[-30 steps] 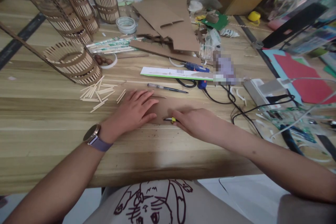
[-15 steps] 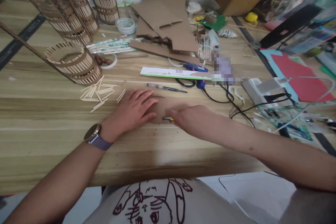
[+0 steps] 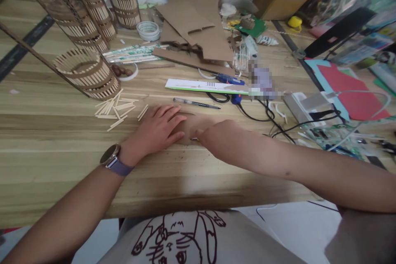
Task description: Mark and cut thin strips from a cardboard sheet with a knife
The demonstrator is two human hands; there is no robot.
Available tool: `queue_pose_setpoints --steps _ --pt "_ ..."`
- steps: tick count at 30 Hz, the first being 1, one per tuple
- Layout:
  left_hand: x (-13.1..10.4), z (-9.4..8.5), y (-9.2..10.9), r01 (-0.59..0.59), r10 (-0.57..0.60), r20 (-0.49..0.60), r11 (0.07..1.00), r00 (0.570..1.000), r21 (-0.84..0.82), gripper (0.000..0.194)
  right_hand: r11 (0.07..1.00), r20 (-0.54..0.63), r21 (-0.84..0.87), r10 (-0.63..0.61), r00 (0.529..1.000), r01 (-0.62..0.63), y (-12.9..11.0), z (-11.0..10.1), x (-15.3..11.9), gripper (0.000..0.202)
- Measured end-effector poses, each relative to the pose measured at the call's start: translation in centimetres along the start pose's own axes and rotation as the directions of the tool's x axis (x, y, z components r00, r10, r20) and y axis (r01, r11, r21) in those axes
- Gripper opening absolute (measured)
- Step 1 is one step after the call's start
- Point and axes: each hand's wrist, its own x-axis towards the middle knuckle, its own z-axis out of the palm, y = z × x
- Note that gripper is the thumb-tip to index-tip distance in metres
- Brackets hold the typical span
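Observation:
A piece of brown cardboard (image 3: 187,126) lies flat on the table in front of me, with a curved slit or edge near its top. My left hand (image 3: 162,128) rests on its left part, palm down and fingers spread. Closed round a small yellow utility knife (image 3: 194,138), my right hand (image 3: 221,138) is over the cardboard's right part; only the knife's tip and a bit of yellow show, the rest being hidden in the fist. Above the hands lies a pen (image 3: 197,103). Short wooden sticks (image 3: 116,109) are scattered left of my left hand.
A round stick basket (image 3: 88,74) stands at the left, near lidded ones (image 3: 122,2). Cardboard sheets (image 3: 198,20) are piled at the back. A white strip (image 3: 206,86) lies across the middle beside a blue glue gun (image 3: 230,79). Cables and a power strip (image 3: 298,107) are at the right.
My right hand has shifted slightly left and up with the knife, covering more of it. My left hand stays in place on the cardboard.

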Motion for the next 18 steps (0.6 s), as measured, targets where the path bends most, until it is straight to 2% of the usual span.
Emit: queue_pose_setpoints --steps 4,7,10,12,14,18 --pt "0.2 -0.3 0.2 0.015 -0.015 0.018 1.0 1.0 -0.018 0.043 1.0 0.038 -0.003 0.02 0.999 -0.02 -0.7 -0.3 0.3 0.022" --pt "0.6 -0.6 0.6 0.037 -0.036 0.026 0.999 0.999 -0.021 0.039 0.961 0.212 -0.273 0.099 0.972 -0.038 -2.9 -1.8 0.7 0.033" --pt "1.3 -0.9 1.0 0.043 -0.043 -0.005 0.999 0.999 0.014 0.031 0.831 0.394 -0.548 0.158 0.905 0.094 -5.2 -3.5 1.1 0.055" --pt "1.8 -0.7 1.1 0.044 -0.042 -0.055 0.999 0.998 0.028 0.03 0.763 0.468 -0.622 0.183 0.865 0.175 -5.9 -4.2 1.4 0.056" --pt "2.3 -0.3 1.2 0.026 -0.025 -0.092 1.0 0.995 0.006 0.033 0.733 0.506 -0.638 0.169 0.846 0.235 -5.7 -4.3 1.5 0.052" --pt "2.8 1.2 1.0 -0.057 0.054 -0.075 0.998 0.996 -0.04 0.044 0.75 0.47 -0.615 0.101 0.877 0.243 -4.5 -3.6 1.3 0.054"
